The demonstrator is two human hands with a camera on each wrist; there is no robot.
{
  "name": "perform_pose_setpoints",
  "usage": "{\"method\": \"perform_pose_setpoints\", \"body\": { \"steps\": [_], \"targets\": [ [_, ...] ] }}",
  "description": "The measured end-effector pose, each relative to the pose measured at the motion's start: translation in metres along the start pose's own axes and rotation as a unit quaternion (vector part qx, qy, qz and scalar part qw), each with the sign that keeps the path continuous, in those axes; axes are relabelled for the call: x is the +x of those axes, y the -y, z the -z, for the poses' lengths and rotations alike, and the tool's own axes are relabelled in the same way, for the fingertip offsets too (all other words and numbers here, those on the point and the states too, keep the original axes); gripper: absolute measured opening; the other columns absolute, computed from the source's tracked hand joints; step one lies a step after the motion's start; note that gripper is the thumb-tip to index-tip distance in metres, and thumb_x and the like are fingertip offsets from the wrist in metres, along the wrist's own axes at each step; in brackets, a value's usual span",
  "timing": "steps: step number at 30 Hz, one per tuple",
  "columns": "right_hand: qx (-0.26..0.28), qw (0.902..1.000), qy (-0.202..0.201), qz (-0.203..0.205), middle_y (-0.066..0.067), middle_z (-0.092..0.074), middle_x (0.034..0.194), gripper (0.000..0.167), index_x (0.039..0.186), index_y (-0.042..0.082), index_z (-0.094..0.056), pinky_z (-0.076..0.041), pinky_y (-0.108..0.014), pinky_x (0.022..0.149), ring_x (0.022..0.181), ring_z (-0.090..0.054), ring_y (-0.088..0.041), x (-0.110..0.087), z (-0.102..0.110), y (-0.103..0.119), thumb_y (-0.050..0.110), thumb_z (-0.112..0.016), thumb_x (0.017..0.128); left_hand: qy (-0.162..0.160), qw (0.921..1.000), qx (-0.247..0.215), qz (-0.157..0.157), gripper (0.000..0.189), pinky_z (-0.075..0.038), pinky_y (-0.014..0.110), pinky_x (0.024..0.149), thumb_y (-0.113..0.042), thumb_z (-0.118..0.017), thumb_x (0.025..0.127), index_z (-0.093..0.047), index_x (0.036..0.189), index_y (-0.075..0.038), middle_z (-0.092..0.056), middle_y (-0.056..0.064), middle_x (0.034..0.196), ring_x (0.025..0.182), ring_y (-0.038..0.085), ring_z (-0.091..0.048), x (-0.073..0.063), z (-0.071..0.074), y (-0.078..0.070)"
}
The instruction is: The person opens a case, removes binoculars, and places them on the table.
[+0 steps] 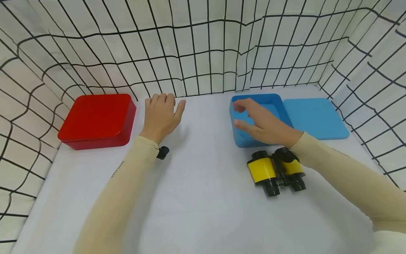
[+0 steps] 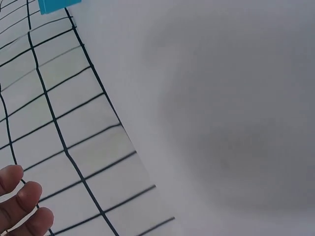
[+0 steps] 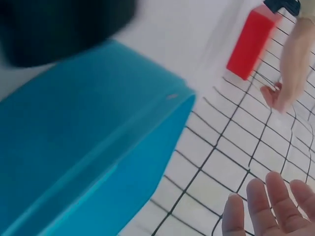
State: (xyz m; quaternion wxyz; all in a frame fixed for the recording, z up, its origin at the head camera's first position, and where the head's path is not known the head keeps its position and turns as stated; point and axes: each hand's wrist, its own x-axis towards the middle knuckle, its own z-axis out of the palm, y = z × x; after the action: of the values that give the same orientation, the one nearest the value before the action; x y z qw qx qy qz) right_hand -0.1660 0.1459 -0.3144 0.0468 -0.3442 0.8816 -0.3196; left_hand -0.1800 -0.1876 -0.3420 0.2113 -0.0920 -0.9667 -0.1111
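Observation:
My right hand (image 1: 263, 121) hovers over the blue box (image 1: 237, 132), its fingers loosely bent and holding nothing. In the right wrist view the box's blue wall (image 3: 98, 128) fills the left side, and the fingers (image 3: 280, 201) are spread apart from it. My left hand (image 1: 161, 116) is raised above the table, to the right of the red box (image 1: 98, 116), with relaxed fingers and thumb apart. Yellow and black binoculars (image 1: 264, 171) lie on the table just in front of the blue box, partly under the right wrist.
A flat light-blue lid (image 1: 317, 118) lies right of the blue box. The red box appears covered on top. Black-lined white netting (image 1: 196, 46) walls the back and both sides of the white table (image 1: 196, 204).

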Motion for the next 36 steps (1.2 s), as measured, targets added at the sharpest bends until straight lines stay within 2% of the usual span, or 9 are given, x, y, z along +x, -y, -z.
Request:
{"method": "perform_pose_setpoints", "body": {
  "steps": [3, 9, 15, 20, 26, 32, 36],
  "targets": [
    [0.034, 0.9991, -0.015, -0.019, -0.010, -0.056, 0.147, 0.052, 0.150, 0.008, -0.042, -0.046, -0.050, 0.112, 0.134, -0.052, -0.025, 0.018, -0.003, 0.006, 0.039, -0.049, 0.109, 0.006, 0.9998, 0.003, 0.020, 0.051, -0.041, 0.052, 0.089, -0.049, -0.037, 0.108, -0.057, 0.101, -0.003, -0.062, 0.019, 0.095, 0.094, 0.038, -0.055, -0.005, 0.008, 0.016],
    [0.120, 0.9892, -0.036, -0.076, -0.006, -0.058, 0.144, 0.049, 0.146, 0.015, -0.043, -0.050, -0.049, 0.109, 0.131, -0.056, -0.022, 0.046, -0.007, 0.012, 0.049, -0.039, 0.110, 0.019, 0.9966, -0.044, 0.067, 0.053, -0.037, 0.053, 0.090, -0.048, -0.035, 0.108, -0.057, 0.107, 0.000, -0.061, 0.022, 0.102, 0.099, 0.039, -0.053, -0.013, 0.023, 0.038],
    [0.205, 0.9727, -0.058, -0.092, -0.004, -0.059, 0.138, 0.050, 0.142, 0.018, -0.045, -0.055, -0.040, 0.102, 0.125, -0.060, -0.017, 0.072, -0.012, 0.018, 0.054, -0.040, 0.108, 0.006, 0.9928, -0.071, 0.096, 0.053, -0.032, 0.053, 0.090, -0.048, -0.035, 0.108, -0.054, 0.109, 0.002, -0.057, 0.022, 0.102, 0.101, 0.040, -0.049, -0.017, 0.039, 0.061],
    [0.259, 0.9582, -0.065, -0.103, -0.006, -0.058, 0.138, 0.052, 0.142, 0.018, -0.044, -0.056, -0.036, 0.102, 0.123, -0.063, -0.016, 0.095, -0.021, 0.034, 0.056, -0.043, 0.107, -0.009, 0.9894, -0.072, 0.126, 0.051, -0.032, 0.055, 0.092, -0.046, -0.037, 0.107, -0.052, 0.112, 0.003, -0.055, 0.024, 0.106, 0.108, 0.042, -0.049, -0.021, 0.052, 0.086],
    [0.298, 0.9458, -0.069, -0.108, -0.008, -0.057, 0.140, 0.053, 0.147, 0.015, -0.040, -0.058, -0.036, 0.101, 0.122, -0.065, -0.018, 0.116, -0.035, 0.052, 0.052, -0.043, 0.108, 0.011, 0.9830, -0.058, 0.174, 0.055, -0.032, 0.061, 0.100, -0.045, -0.034, 0.107, -0.048, 0.127, 0.004, -0.053, 0.028, 0.124, 0.120, 0.046, -0.046, -0.028, 0.066, 0.112],
    [0.340, 0.9305, -0.067, -0.119, -0.009, -0.057, 0.139, 0.055, 0.148, 0.017, -0.040, -0.057, -0.035, 0.101, 0.121, -0.066, -0.020, 0.134, -0.054, 0.060, 0.054, -0.044, 0.108, 0.024, 0.9771, -0.051, 0.205, 0.058, -0.031, 0.066, 0.109, -0.046, -0.033, 0.106, -0.043, 0.135, 0.004, -0.048, 0.030, 0.134, 0.127, 0.049, -0.042, -0.039, 0.078, 0.142],
    [0.361, 0.9196, -0.064, -0.141, -0.009, -0.057, 0.139, 0.057, 0.148, 0.019, -0.041, -0.058, -0.034, 0.100, 0.122, -0.066, -0.022, 0.144, -0.069, 0.061, 0.057, -0.045, 0.106, 0.034, 0.9661, -0.083, 0.242, 0.061, -0.030, 0.068, 0.115, -0.046, -0.029, 0.107, -0.041, 0.143, 0.003, -0.045, 0.030, 0.144, 0.134, 0.049, -0.040, -0.046, 0.081, 0.161]
  ]
}}
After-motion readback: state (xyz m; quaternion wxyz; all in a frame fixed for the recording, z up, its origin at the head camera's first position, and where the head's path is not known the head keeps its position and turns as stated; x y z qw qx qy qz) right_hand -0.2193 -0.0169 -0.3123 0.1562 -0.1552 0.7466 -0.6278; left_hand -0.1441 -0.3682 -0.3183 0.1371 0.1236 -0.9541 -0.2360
